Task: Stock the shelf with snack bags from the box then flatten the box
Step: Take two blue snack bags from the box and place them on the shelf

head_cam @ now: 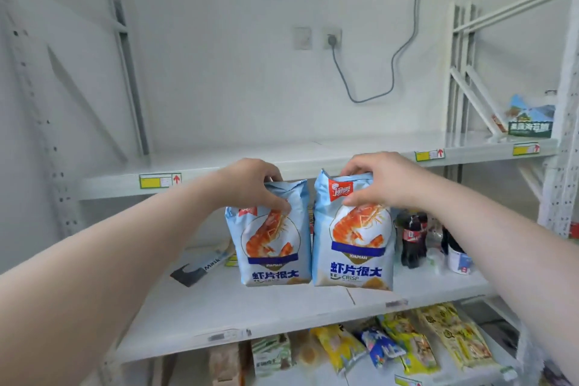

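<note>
Each hand, left hand (250, 185) and right hand (372, 180), pinches the top of a shrimp chip bag, left bag (271, 247) and right bag (354, 244), so it looks like stocking time, and next they need standing on the middle shelf (282, 307).

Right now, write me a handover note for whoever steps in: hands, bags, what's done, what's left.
Left hand: gripping the top of the left shrimp chip bag.
Right hand: gripping the top of the right shrimp chip bag.
Both bags are upright, side by side, at the middle shelf, left of the cola bottles.
Done: no chip bags released on the shelves yet.
Left: release these two, stock the rest, flatten the box, which is out of view.
</note>
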